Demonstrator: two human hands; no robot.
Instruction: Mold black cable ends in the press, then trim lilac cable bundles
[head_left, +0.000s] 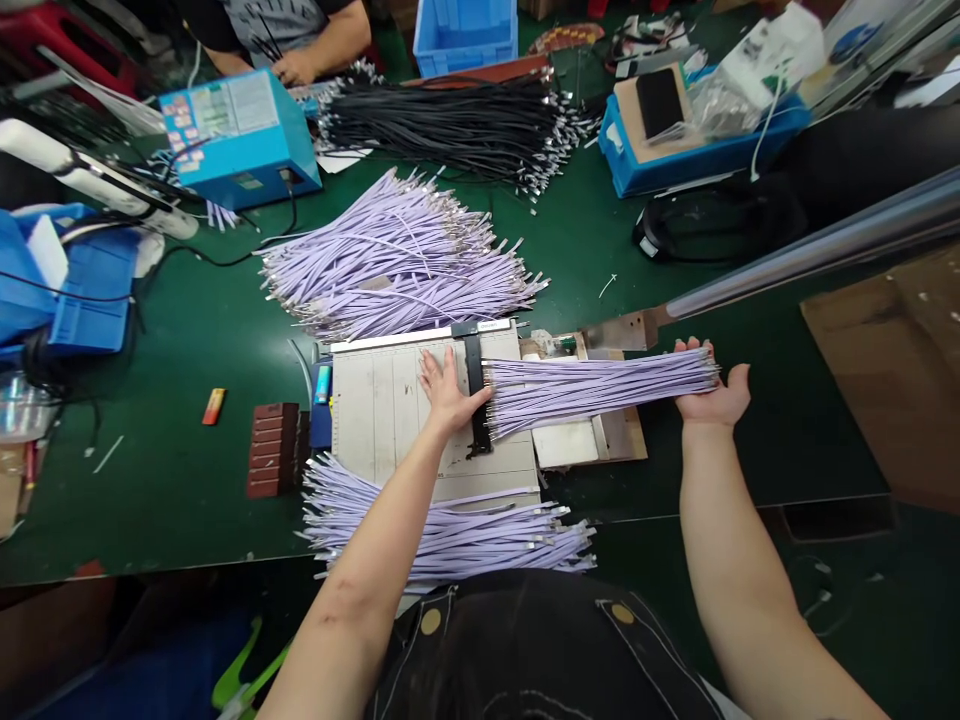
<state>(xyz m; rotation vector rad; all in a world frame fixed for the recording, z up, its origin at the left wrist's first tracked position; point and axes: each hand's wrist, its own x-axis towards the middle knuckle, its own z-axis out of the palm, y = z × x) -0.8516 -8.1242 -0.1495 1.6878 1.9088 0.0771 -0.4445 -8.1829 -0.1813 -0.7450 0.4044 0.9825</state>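
A flat bundle of lilac cables [592, 388] lies across the right side of a pale cutting board [390, 400], its left ends against a black bar [477, 395]. My left hand [448, 392] rests on the board with fingers spread, its thumb at the bar and the cable ends. At the bundle's right ends is my right hand [712, 392], palm up, fingers beneath and behind the cables, thumb held away. Behind the board is a large lilac cable pile [397, 255]. Another lilac pile [450, 535] lies along the near edge, partly under my left forearm.
Black cables [450, 125] lie at the back, near another person's hand [296, 68]. A blue box-shaped device [240, 135] stands back left, a blue bin [697, 150] back right. A metal arm [810, 240] slants in from the right. A brown block [271, 450] and lighter [214, 406] sit left.
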